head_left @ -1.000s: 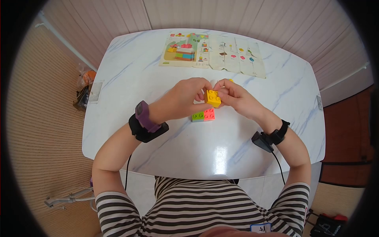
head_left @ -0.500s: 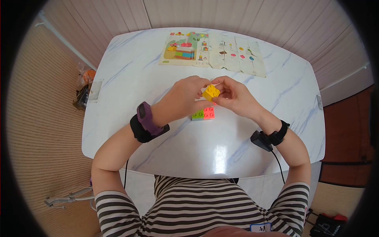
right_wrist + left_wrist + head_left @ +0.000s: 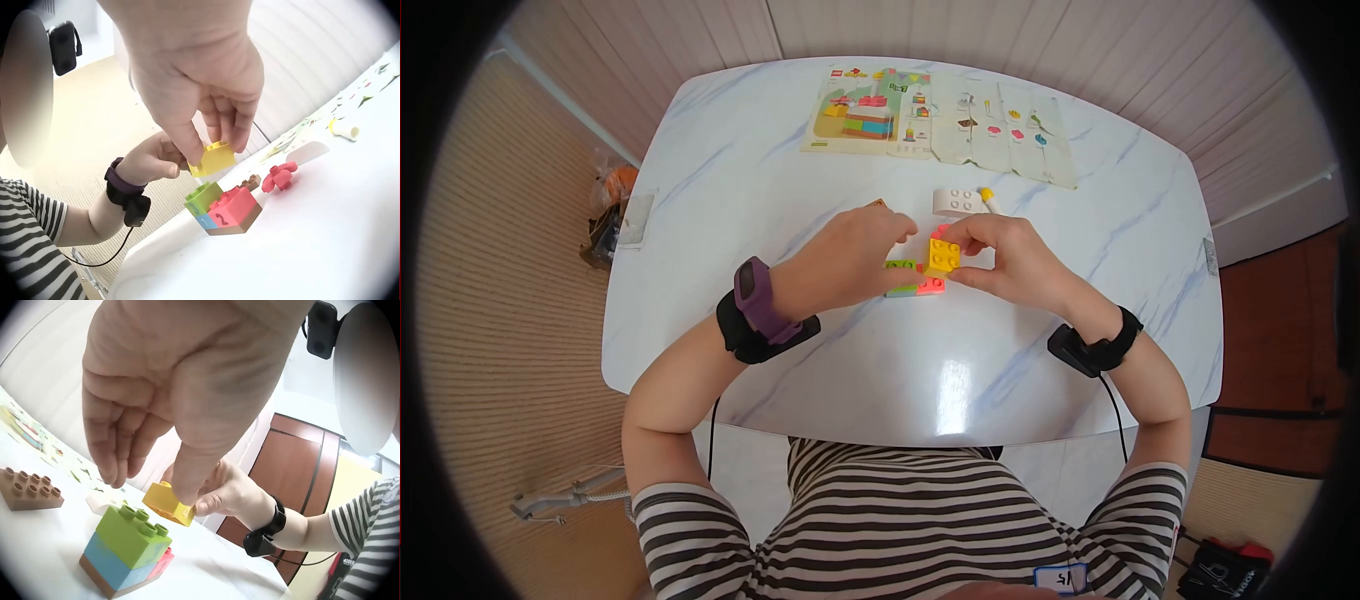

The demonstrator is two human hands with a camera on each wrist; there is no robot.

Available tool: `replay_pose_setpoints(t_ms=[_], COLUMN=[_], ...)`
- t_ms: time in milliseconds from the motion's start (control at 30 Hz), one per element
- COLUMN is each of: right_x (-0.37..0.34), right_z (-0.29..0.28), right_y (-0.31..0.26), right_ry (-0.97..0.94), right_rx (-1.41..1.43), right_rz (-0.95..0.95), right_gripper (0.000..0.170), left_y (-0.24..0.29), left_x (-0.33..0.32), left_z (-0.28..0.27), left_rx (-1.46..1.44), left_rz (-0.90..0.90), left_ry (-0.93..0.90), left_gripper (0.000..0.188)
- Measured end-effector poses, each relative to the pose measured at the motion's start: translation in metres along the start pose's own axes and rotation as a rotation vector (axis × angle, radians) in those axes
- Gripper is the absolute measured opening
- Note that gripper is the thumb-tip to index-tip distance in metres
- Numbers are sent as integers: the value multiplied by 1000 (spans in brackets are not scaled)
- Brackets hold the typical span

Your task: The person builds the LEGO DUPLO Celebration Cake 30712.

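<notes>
My right hand (image 3: 1022, 262) pinches a yellow toy building brick (image 3: 943, 258) between thumb and fingertips, studs up. Below it stands a small block stack: a green brick (image 3: 134, 534) over a blue brick (image 3: 115, 557), beside a red brick (image 3: 236, 209), all on a brown base (image 3: 234, 230). In the right wrist view the yellow brick is held above this stack, apart from it. Close by on the left is my left hand (image 3: 840, 260), fingers and thumb spread apart. Its thumb overlaps the yellow brick in the left wrist view.
Behind the stack lie a white brick (image 3: 956, 203), a white piece with a yellow tip (image 3: 988, 196) and a red flower-shaped piece (image 3: 280, 177). A brown studded brick (image 3: 31, 490) sits farther left. A picture leaflet (image 3: 1000, 135) is spread along the table's far edge.
My left hand has come away from the yellow brick and moved slightly left. The right hand has lowered the brick a little toward the stack, bringing the white brick into view.
</notes>
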State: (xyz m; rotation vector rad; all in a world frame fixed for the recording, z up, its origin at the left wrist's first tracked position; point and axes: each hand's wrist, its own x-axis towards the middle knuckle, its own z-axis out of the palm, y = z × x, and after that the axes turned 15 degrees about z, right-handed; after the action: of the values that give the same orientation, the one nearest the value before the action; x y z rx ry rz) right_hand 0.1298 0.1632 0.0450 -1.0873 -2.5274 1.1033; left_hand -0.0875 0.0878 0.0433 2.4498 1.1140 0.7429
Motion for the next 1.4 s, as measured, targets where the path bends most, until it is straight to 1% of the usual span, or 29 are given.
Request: replay_pose_setpoints(t_ms=[100, 200, 300, 400, 600, 800, 1000, 1133, 1300, 1400], right_x=[1, 3, 4, 5, 5, 7, 8, 9, 8, 9], right_z=[2, 4, 6, 8, 10, 12, 12, 16, 12, 11], right_y=[8, 13, 13, 14, 13, 9, 6, 8, 1, 0], right_ry=[2, -24, -30, -21, -31, -39, -66, -44, -66, -74], right_rx=[3, 6, 4, -11, -82, -117, -164, -207, -250, -312], right_rz=[19, 26, 36, 1, -30, -70, -67, -129, -104, -145], right_gripper=[29, 31, 30, 29, 32, 33, 31, 29, 28, 28], left_y=[-10, -8, -10, -13, -11, -13, -14, -16, -15, -15], left_x=[-10, -5, -6, -6, -4, -5, -5, -6, -5, -5], left_z=[6, 5, 10, 11, 11, 13, 13, 14, 15, 16], left_rx=[135, 72, -8, -43, -63, -56, -36, -46, -42, -38], left_rz=[-21, -132, -112, -107, -141, -138, -133, -135, -131, -134], left_ry=[-65, -183, -137, -146, -143, -138, -164, -154, -144, -146], left_gripper=[31, 24, 21, 19, 16, 14, 14, 14, 14, 14])
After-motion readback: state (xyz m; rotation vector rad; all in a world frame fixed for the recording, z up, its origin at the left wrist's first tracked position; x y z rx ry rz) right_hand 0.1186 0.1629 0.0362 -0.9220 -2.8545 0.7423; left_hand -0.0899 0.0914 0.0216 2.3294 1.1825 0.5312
